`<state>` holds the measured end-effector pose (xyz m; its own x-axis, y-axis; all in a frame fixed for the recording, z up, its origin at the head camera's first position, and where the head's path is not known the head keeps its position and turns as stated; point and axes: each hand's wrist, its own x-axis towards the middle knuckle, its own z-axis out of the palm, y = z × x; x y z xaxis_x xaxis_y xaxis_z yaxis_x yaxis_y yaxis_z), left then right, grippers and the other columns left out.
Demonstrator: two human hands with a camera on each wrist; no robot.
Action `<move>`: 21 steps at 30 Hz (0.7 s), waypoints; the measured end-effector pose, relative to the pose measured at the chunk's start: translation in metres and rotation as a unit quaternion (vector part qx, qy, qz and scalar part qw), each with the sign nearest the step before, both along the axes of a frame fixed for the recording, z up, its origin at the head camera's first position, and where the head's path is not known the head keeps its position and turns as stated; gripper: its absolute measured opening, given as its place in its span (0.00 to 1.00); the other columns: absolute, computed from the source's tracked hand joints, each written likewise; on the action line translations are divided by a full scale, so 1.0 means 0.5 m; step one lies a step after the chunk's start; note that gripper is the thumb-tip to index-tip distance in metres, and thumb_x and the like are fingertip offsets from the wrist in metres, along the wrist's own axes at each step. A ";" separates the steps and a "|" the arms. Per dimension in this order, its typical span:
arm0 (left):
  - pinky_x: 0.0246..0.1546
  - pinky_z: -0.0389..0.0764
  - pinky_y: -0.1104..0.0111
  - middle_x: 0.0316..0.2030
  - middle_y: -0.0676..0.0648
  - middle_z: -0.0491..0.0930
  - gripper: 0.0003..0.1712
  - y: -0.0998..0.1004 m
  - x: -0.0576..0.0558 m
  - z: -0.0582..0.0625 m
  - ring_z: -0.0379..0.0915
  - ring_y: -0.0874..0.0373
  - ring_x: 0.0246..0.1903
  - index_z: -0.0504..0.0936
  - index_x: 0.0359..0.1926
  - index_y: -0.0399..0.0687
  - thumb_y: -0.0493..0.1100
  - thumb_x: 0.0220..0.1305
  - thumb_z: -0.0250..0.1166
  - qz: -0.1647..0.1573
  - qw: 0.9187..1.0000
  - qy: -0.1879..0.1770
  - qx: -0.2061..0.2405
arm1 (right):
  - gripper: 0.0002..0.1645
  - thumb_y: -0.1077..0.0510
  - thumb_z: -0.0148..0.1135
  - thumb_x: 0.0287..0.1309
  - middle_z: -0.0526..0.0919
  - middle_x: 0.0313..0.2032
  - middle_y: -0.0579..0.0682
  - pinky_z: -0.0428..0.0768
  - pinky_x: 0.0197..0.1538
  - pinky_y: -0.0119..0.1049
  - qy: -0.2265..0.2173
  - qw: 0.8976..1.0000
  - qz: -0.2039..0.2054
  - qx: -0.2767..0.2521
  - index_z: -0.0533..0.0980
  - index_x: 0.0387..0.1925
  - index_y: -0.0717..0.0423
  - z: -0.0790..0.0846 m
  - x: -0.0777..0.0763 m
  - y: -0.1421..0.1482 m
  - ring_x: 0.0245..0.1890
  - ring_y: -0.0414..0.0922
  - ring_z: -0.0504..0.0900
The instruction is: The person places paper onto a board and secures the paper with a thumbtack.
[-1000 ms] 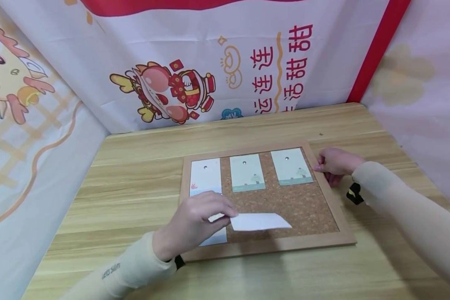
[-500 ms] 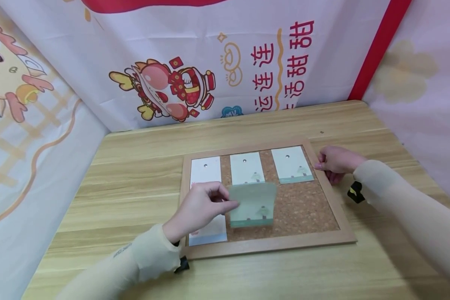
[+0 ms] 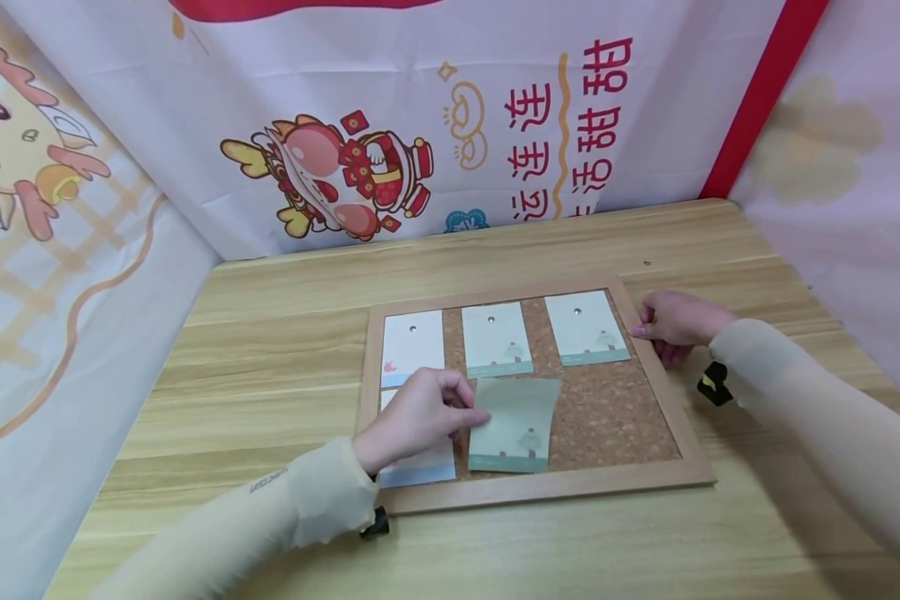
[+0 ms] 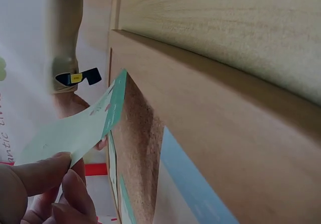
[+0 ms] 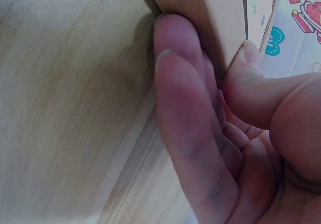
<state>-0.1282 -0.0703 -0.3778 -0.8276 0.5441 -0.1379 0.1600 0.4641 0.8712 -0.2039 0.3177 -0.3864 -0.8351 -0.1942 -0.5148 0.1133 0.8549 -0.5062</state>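
A wood-framed corkboard lies on the table. My left hand pinches a pale green note card by its left edge, over the lower middle of the cork. In the left wrist view the card bends between thumb and fingers, its green strip near the frame. My right hand grips the board's right side, with the thumb on the frame and fingers against its outer side. Along the top are a white card and two green cards, each pinned. A lower-left white card is partly hidden by my left hand.
The wooden table extends around the board. A tiny dark object lies on it beyond the board's upper right corner. Printed cloths hang behind the table and at both sides.
The green card was held edge-on with a pale face showing. It has turned printed side up and come down toward the cork, shifting slightly right with my left hand. My right hand stays put.
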 end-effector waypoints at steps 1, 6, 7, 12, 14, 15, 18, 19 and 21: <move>0.23 0.75 0.67 0.24 0.52 0.83 0.09 0.001 0.000 -0.002 0.75 0.57 0.22 0.81 0.27 0.48 0.40 0.58 0.74 0.000 1.000 -0.001 -0.003 | 0.13 0.56 0.51 0.75 0.81 0.25 0.55 0.83 0.29 0.42 0.000 1.000 0.001 0.000 0.68 0.38 0.64 0.000 0.000 0.000 0.23 0.46 0.82; 0.21 0.73 0.69 0.23 0.49 0.82 0.10 0.004 -0.002 -0.008 0.75 0.55 0.21 0.79 0.28 0.46 0.40 0.58 0.74 0.009 1.000 -0.008 -0.016 | 0.13 0.56 0.51 0.75 0.81 0.25 0.55 0.82 0.28 0.42 0.005 1.000 0.004 -0.004 0.68 0.37 0.64 -0.002 0.000 0.001 0.22 0.46 0.82; 0.21 0.72 0.69 0.23 0.48 0.82 0.10 0.005 -0.002 -0.009 0.75 0.55 0.20 0.79 0.28 0.46 0.40 0.58 0.74 0.013 1.000 -0.010 -0.019 | 0.13 0.56 0.51 0.75 0.81 0.24 0.55 0.82 0.28 0.42 0.006 1.000 0.004 -0.005 0.68 0.37 0.64 -0.002 0.000 0.001 0.22 0.46 0.82; 0.19 0.68 0.70 0.21 0.47 0.83 0.10 0.011 -0.003 -0.013 0.74 0.55 0.17 0.79 0.27 0.46 0.40 0.58 0.73 0.030 0.999 -0.015 -0.030 | 0.13 0.57 0.51 0.75 0.80 0.24 0.56 0.82 0.27 0.42 0.007 1.000 0.003 -0.011 0.67 0.37 0.64 -0.002 0.001 0.001 0.22 0.47 0.83; 0.18 0.68 0.70 0.20 0.46 0.82 0.10 0.013 -0.003 -0.014 0.74 0.56 0.15 0.79 0.27 0.45 0.40 0.59 0.73 0.033 0.999 -0.014 -0.036 | 0.13 0.57 0.51 0.75 0.80 0.24 0.56 0.82 0.27 0.42 0.008 1.000 0.003 -0.013 0.67 0.37 0.64 -0.002 0.002 0.001 0.22 0.47 0.82; 0.18 0.68 0.69 0.19 0.46 0.82 0.10 0.015 -0.003 -0.014 0.74 0.56 0.14 0.79 0.27 0.46 0.41 0.59 0.73 0.034 0.998 -0.010 -0.042 | 0.13 0.57 0.51 0.75 0.80 0.25 0.56 0.82 0.28 0.42 0.008 1.000 0.003 -0.013 0.67 0.37 0.64 -0.001 0.003 0.001 0.22 0.47 0.82; 0.19 0.72 0.67 0.20 0.49 0.81 0.11 0.019 -0.004 -0.016 0.75 0.56 0.14 0.80 0.25 0.48 0.43 0.59 0.73 0.029 0.997 0.013 -0.071 | 0.13 0.57 0.50 0.75 0.80 0.25 0.56 0.82 0.28 0.42 0.010 1.000 0.006 -0.012 0.67 0.37 0.65 0.001 0.004 0.001 0.23 0.47 0.83; 0.21 0.72 0.67 0.21 0.51 0.81 0.11 0.020 -0.004 -0.017 0.75 0.57 0.15 0.80 0.24 0.49 0.44 0.59 0.73 0.026 0.996 0.023 -0.083 | 0.13 0.57 0.50 0.75 0.80 0.25 0.56 0.82 0.28 0.42 0.011 1.000 0.007 -0.013 0.67 0.37 0.65 0.002 0.005 0.000 0.23 0.47 0.83; 0.23 0.73 0.66 0.22 0.54 0.80 0.12 0.020 -0.007 -0.019 0.74 0.59 0.18 0.81 0.22 0.52 0.46 0.59 0.73 0.017 0.993 0.046 -0.106 | 0.13 0.58 0.50 0.75 0.81 0.24 0.56 0.82 0.28 0.42 0.012 1.000 0.010 -0.013 0.67 0.37 0.65 0.005 0.007 -0.001 0.23 0.47 0.83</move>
